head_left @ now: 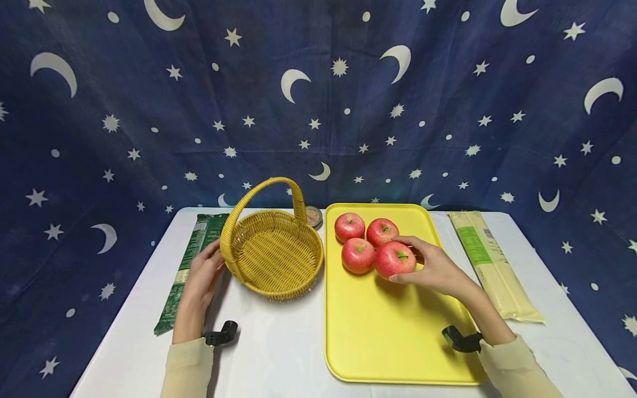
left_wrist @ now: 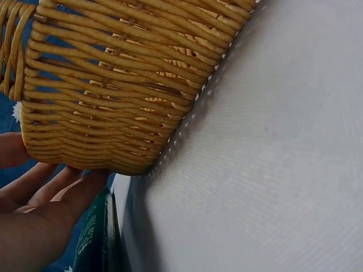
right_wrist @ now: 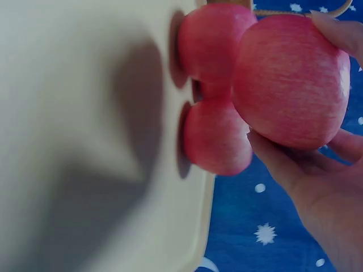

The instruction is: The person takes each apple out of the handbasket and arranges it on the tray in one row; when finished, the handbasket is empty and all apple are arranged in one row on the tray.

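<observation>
My right hand [head_left: 435,268] holds a red apple [head_left: 395,261] between thumb and fingers; the right wrist view shows this apple [right_wrist: 292,82] raised off the yellow tray [head_left: 388,331]. Three more apples sit close together at the tray's far end: one at the back left [head_left: 349,227], one at the back right [head_left: 382,231] and one in front [head_left: 358,255]. To the left, my left hand [head_left: 201,273] touches the outer left side of a yellow wicker basket [head_left: 278,260] with an upright handle. In the left wrist view, its fingers [left_wrist: 74,192] rest against the woven wall.
A green package [head_left: 174,296] lies left of the basket, partly behind my left hand. A pale package with a green label [head_left: 497,271] lies right of the tray. Behind the basket stands a small round container [head_left: 313,215]. A star-patterned cloth [head_left: 343,94] hangs behind the white table [head_left: 271,354].
</observation>
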Action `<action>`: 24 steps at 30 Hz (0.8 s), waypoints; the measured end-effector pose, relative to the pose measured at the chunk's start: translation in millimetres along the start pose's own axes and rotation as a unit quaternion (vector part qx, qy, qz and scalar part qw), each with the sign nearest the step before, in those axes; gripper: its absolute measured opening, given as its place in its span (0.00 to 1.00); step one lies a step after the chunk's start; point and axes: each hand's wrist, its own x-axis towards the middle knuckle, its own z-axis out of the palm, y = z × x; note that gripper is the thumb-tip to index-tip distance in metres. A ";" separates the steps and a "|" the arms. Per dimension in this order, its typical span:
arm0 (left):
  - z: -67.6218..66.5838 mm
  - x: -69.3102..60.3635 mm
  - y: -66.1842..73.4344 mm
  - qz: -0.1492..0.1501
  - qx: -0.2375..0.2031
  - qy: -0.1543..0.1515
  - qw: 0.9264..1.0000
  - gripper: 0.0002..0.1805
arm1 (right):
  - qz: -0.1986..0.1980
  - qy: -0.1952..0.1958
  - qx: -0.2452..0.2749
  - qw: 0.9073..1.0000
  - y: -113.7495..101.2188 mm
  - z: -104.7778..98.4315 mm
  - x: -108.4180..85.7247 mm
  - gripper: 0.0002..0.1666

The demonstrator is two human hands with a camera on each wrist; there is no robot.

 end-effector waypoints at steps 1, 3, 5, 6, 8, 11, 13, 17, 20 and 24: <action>-0.1 0.0 0.0 0.000 0.000 0.001 1.000 0.31 | 0.006 0.002 0.001 1.000 3.1 -0.6 1.2 0.46; 0.1 -0.1 0.2 0.001 0.000 0.002 1.000 0.31 | 0.015 0.005 0.005 1.000 8.4 -1.1 3.9 0.45; 0.3 -0.2 0.1 0.001 -0.001 0.002 1.000 0.31 | 0.024 0.009 0.010 1.000 12.9 -0.7 6.8 0.46; 0.4 -0.2 0.0 0.001 -0.001 0.002 1.000 0.31 | 0.030 0.011 0.010 0.999 15.0 0.0 8.0 0.46; 0.8 -0.7 -0.1 0.001 -0.004 0.002 1.000 0.31 | 0.045 0.015 0.009 0.999 18.3 2.1 10.1 0.47; 1.5 -0.9 -0.4 -0.001 -0.005 0.003 1.000 0.31 | 0.056 0.023 -0.003 0.998 21.3 5.9 12.8 0.48; 2.1 -1.2 -0.5 0.000 -0.005 0.003 1.000 0.31 | 0.057 0.028 -0.016 0.998 21.9 8.2 14.3 0.48; 3.1 -1.3 -0.5 0.002 -0.005 0.004 1.000 0.31 | 0.048 0.038 -0.044 0.997 21.4 11.4 18.3 0.49; 4.5 -1.8 -1.3 0.000 -0.006 0.003 1.000 0.31 | 0.050 0.041 -0.053 0.997 23.8 12.2 20.7 0.49; 6.8 -3.1 -2.4 -0.007 -0.008 -0.002 1.000 0.32 | 0.055 0.041 -0.057 0.996 30.0 13.8 21.6 0.48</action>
